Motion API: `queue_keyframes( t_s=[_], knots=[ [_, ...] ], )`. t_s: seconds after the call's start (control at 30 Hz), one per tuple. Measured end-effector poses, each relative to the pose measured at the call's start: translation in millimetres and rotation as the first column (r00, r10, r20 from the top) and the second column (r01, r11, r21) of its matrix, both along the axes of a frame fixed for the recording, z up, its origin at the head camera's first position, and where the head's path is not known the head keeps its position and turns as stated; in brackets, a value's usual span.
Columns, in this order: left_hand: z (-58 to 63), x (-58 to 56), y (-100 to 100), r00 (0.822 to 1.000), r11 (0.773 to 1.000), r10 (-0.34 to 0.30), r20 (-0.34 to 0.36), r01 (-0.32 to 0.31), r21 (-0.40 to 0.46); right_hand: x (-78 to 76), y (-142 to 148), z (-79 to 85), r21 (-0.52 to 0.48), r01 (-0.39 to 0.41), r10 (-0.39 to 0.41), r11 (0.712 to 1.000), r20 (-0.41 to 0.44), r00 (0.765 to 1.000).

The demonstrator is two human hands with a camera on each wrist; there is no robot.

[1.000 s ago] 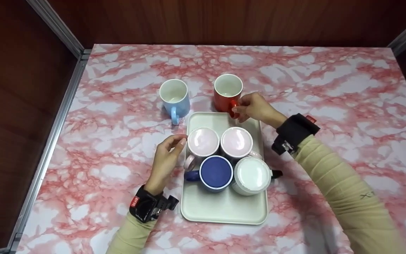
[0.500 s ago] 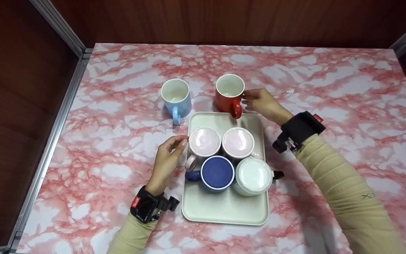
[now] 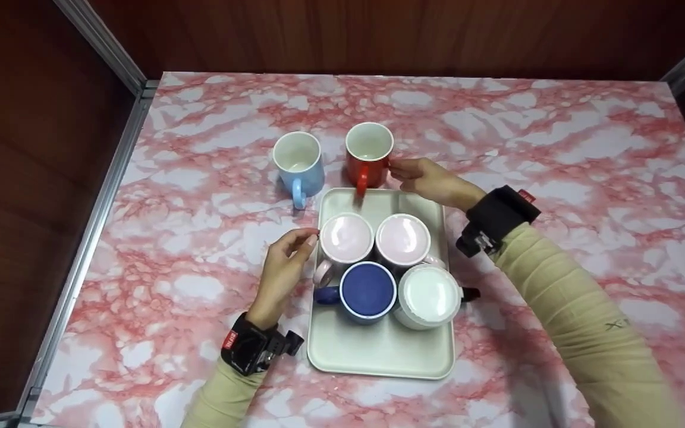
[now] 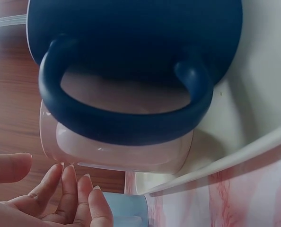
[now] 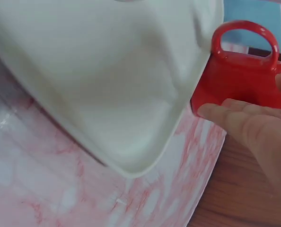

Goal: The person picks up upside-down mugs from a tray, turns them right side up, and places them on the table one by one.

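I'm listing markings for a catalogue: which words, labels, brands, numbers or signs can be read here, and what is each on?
"X": on the right sleeve; the marking beside the letter is too blurred to read.
Left red tag, on the left wristband: pale lettering, too small to read.
Right red tag, on the right wristband: too small to read.
Mugs and tray: no lettering visible.

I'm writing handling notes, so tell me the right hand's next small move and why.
Probably the right hand should nudge the red mug slightly toward the light blue mug: the hand's straight fingers rest against the red mug's side, and a gap separates the two mugs.
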State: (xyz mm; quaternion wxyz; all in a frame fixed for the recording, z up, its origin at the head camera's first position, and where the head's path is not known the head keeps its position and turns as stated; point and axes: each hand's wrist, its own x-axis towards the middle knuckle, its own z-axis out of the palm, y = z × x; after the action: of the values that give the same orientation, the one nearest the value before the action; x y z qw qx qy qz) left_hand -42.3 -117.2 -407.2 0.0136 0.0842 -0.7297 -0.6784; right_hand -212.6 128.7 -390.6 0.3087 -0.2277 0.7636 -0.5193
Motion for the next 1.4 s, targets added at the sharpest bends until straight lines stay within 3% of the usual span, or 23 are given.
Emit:
queue_keyframes(
  t_s=[0.23, 0.67, 0.87, 0.97, 1.07, 1.13, 1.33, 1.4],
  knots=[
    [-1.8, 1.3, 0, 1.0, 1.0, -0.003, 0.018, 0.002, 0.022, -0.6, -6, -3.2, -0.019, -0.089, 0.089, 0.996, -0.02, 0.996],
    [1.3, -3.7, -3, 1.0, 0.999, -0.006, 0.023, 0.005, 0.032, -2.7, -12, 1.4, -0.019, -0.082, 0.082, 0.996, -0.026, 0.996],
    [6.9, -27.4, -3, 0.997, 0.995, -0.078, 0.009, 0.077, 0.068, -2.8, -13, 1.7, -0.018, -0.076, 0.076, 0.997, -0.021, 0.997],
    [8.7, -47.2, -2, 0.993, 0.993, -0.119, 0.022, 0.118, 0.015, -3.1, -14, 0.9, -0.038, -0.084, 0.083, 0.996, -0.012, 0.996],
    [7.4, -66.0, -2, 0.987, 0.986, -0.147, 0.068, 0.152, -0.067, -3.6, -15, 0.1, -0.046, -0.089, 0.089, 0.995, -0.012, 0.996],
    [5.2, -75.4, -3, 0.979, 0.981, -0.171, 0.11, 0.18, -0.078, -3.8, -15, -0.1, -0.038, -0.094, 0.093, 0.995, -0.021, 0.995],
    [0.1, -88.5, -3, 0.952, 0.97, -0.241, 0.189, 0.241, 0.026, -4.8, -14, 0.7, -0.027, -0.106, 0.105, 0.994, -0.029, 0.994],
    [-0.4, -90.4, -3, 0.949, 0.969, -0.244, 0.198, 0.247, 0.013, -5.2, -13, 0.8, -0.024, -0.11, 0.109, 0.994, -0.032, 0.994]
  ],
)
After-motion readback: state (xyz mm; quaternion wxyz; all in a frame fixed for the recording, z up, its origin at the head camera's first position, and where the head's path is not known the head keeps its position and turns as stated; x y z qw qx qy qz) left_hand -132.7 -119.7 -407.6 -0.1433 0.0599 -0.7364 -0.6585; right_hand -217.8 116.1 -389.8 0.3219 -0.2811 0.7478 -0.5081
